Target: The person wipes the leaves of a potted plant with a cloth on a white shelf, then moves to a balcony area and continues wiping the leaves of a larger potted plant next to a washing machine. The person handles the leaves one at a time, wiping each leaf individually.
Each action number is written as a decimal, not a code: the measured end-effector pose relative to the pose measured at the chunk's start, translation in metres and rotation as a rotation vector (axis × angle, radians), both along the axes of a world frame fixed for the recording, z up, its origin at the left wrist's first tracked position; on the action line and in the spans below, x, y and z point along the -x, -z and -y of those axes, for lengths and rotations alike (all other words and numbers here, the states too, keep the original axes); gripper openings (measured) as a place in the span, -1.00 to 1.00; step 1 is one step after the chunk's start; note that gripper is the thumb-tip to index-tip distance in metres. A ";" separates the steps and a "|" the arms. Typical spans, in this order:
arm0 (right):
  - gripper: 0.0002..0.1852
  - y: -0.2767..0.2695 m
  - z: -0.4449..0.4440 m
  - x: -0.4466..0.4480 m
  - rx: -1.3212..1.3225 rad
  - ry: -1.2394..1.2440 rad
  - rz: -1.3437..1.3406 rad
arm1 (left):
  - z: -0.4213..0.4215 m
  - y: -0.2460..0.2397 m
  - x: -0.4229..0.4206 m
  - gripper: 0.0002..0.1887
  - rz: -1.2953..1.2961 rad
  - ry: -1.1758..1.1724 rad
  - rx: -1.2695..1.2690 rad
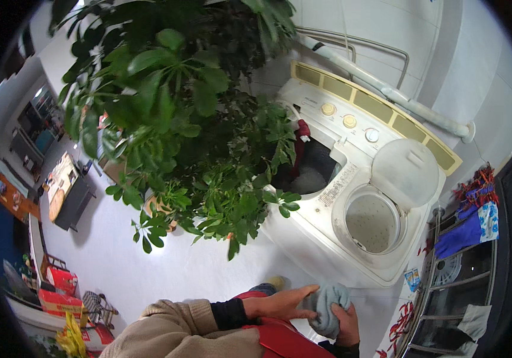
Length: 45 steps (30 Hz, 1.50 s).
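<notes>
A bundled grey-blue cloth (328,309) is in front of me, low in the view, just off the near side of a white twin-tub washing machine (300,232). My right hand (347,323) grips its right side, with the thumb on top. My left hand (281,303) reaches in from the left and holds the cloth's other side between thumb and fingers. On the machine, the round spin tub (370,223) stands uncovered, its lid (405,172) tipped back. Beside it, the wash tub (311,174) shows dark inside, and a hose end wrapped in red cloth (303,129) hangs over it.
A large leafy potted plant (171,121) overhangs the machine's left side. To the right, a metal rack (457,282) holds purple rubber gloves (459,235); dried red chillies (401,324) hang near it. A pipe (381,87) runs behind the machine. Red boxes (61,304) stand at far left.
</notes>
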State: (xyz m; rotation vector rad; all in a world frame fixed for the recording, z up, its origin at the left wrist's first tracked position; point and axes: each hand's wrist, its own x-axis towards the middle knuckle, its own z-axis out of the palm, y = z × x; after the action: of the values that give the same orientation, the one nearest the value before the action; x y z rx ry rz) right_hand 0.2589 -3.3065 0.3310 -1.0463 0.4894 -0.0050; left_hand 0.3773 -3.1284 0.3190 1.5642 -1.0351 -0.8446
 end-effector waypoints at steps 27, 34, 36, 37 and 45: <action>-0.71 -0.068 -0.118 -0.126 -0.085 0.299 0.013 | -0.128 -0.081 -0.235 -0.61 -0.703 -0.508 0.567; -0.62 -0.072 -0.086 -0.156 0.009 0.282 0.181 | -0.048 -0.076 -0.311 -0.52 -0.683 -0.693 0.395; -0.60 -0.067 -0.066 -0.173 0.069 0.187 0.238 | -0.028 -0.066 -0.322 -0.51 -0.652 -0.787 0.383; -0.60 -0.064 -0.056 -0.183 0.134 0.135 0.222 | -0.019 -0.061 -0.327 -0.51 -0.632 -0.841 0.392; -0.65 -0.080 0.019 -0.268 0.373 -0.147 0.318 | 0.000 -0.038 -0.340 -0.50 -0.813 -0.743 0.698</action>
State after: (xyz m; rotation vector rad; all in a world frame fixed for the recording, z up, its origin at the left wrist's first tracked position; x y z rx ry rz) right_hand 0.5272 -3.3255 0.4114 -1.4158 0.1217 -0.1343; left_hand 0.7169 -3.1282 0.3574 0.7561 -0.0754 -0.4289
